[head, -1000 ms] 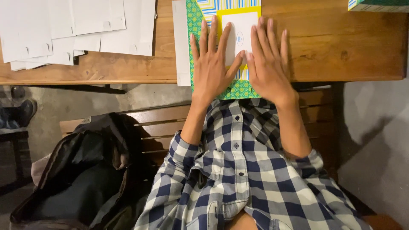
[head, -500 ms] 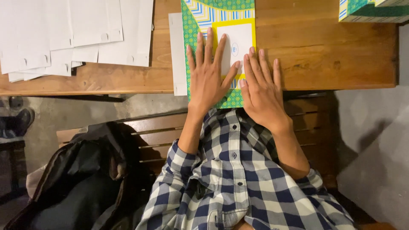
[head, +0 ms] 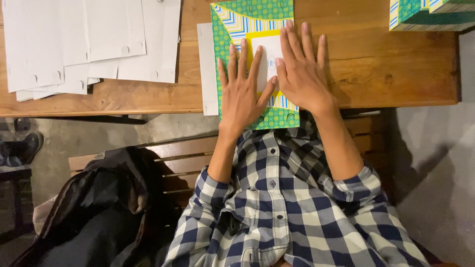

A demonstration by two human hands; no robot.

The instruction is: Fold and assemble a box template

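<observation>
Pressing down flat, both hands lie spread on a patterned cardboard sheet (head: 257, 59) that rests at the near edge of the wooden table (head: 386, 74). The left hand (head: 242, 94) has its fingers fanned wide, palm on the sheet's green dotted lower part; the right hand (head: 302, 74) sits just beside it, fingers straighter and closer together, covering the white and yellow middle panel. Neither hand grips anything; they only bear on the sheet. Much of that panel is hidden under the palms, and the sheet's top runs out of view. A plain white flap (head: 208, 74) pokes out from under the sheet's left side, its extent unclear. Further left of the sheet lies a loose stack of white flat cardboard blanks (head: 89, 44), cut off at the top. Right of the sheet, at the table's far corner, a made-up box (head: 430, 15) in the same colours shows only partly. Below the table, left of the person's checked shirt (head: 287, 207), a dark bag (head: 94, 212) slumps on a slatted bench (head: 183, 163).
</observation>
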